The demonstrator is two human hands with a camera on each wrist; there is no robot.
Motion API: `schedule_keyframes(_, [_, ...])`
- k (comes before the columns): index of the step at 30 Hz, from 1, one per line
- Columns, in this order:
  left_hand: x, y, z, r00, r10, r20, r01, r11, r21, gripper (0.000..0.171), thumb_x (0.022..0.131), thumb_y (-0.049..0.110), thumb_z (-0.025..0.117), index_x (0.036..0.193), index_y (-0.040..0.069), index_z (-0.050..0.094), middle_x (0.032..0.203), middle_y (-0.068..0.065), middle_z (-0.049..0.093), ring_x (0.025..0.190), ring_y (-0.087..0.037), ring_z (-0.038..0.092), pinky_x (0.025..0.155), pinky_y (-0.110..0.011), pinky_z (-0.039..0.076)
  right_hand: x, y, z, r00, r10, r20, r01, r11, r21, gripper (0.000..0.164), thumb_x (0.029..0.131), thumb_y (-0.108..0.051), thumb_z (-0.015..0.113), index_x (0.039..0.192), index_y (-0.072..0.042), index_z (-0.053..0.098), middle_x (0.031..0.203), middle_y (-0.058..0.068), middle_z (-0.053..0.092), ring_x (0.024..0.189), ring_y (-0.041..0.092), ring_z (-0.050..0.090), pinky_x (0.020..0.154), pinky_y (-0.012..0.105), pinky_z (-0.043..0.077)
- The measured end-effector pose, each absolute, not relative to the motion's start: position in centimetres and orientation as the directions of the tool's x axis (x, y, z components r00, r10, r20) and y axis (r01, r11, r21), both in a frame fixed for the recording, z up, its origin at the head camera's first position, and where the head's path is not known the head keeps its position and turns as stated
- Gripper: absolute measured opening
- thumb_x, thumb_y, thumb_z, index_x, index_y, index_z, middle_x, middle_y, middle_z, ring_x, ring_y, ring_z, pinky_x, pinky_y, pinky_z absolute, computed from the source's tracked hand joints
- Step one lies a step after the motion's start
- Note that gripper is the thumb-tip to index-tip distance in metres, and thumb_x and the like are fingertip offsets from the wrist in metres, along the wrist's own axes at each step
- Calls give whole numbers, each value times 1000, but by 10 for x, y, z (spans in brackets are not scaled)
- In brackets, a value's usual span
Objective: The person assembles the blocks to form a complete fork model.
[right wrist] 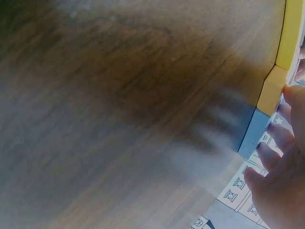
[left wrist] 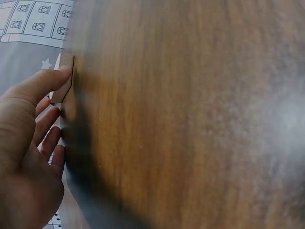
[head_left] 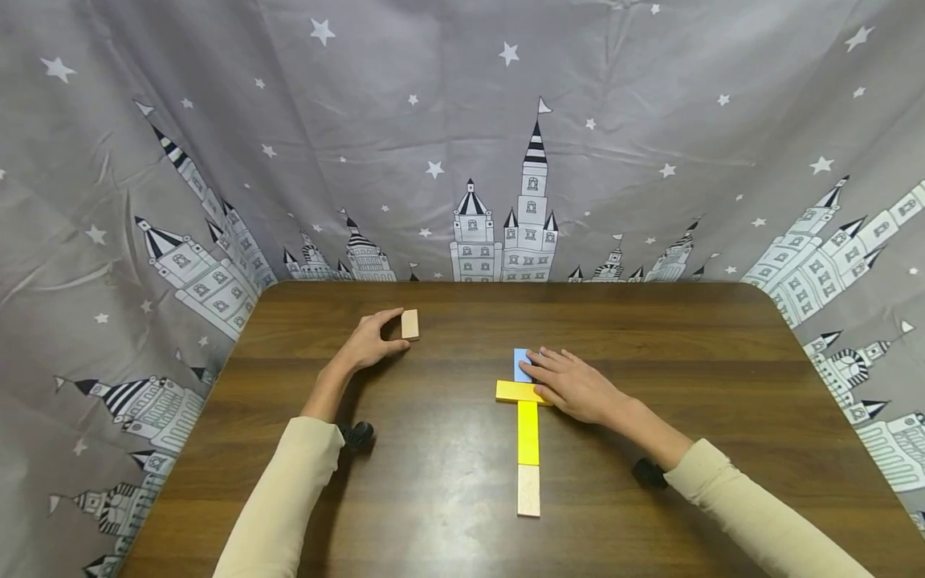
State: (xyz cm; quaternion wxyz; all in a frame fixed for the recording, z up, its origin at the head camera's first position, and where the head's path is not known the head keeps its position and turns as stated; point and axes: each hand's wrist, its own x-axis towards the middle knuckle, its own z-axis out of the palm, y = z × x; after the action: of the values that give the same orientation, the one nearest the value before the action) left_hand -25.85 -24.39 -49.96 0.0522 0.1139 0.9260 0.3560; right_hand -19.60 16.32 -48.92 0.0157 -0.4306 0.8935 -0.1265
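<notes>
Toward the back left of the table, my left hand [head_left: 367,343] pinches a small plain wooden block [head_left: 410,324] by its ends. The left wrist view shows the thumb on the block's side [left wrist: 66,89], with the other fingers loosely bent below. My right hand [head_left: 584,391] lies over a row of flat blocks, its fingers spread. Its fingertips rest on a blue block [head_left: 521,365], partly covering it, and the thumb is at an orange-yellow block [head_left: 511,391] set crosswise. Below that a bright yellow block [head_left: 528,433] runs lengthwise, then a plain wooden block [head_left: 529,490].
The brown wooden table [head_left: 433,449] has rounded back corners. A grey curtain [head_left: 405,136] printed with castles and stars hangs behind it and along both sides. Black wrist devices [head_left: 357,435] sit below each forearm.
</notes>
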Motion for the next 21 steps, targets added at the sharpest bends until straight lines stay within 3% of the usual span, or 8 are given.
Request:
schedule_keyframes(5, [-260,-242,-499,-972,236,-15,171,743,647,71,88,13,74,149,-4,40,149,-27,42,136,-48,30,110,-60,24,-197,163,-490,-637,-768,68,-759,609,-233,51,104,-25,53,150,-6,45,155,16,39,141,38,36,112,59,25])
schedule_keyframes(12, [-262,-237,-492,-973,227,-47,154,785,600,69,88,23,69,150,3,44,151,-22,43,136,-46,31,105,-64,23,-198,164,-491,-638,-767,68,-758,611,-230,51,104,-26,53,151,-6,45,155,16,39,141,38,36,113,59,24])
schedule_keyframes(21, [-262,-231,-496,-969,247,-3,200,791,578,65,84,24,75,140,-1,54,141,-25,50,129,-43,40,100,-62,29,-197,164,-490,-642,-764,61,-753,614,-235,51,104,-26,52,151,-6,45,155,15,39,142,38,35,113,59,23])
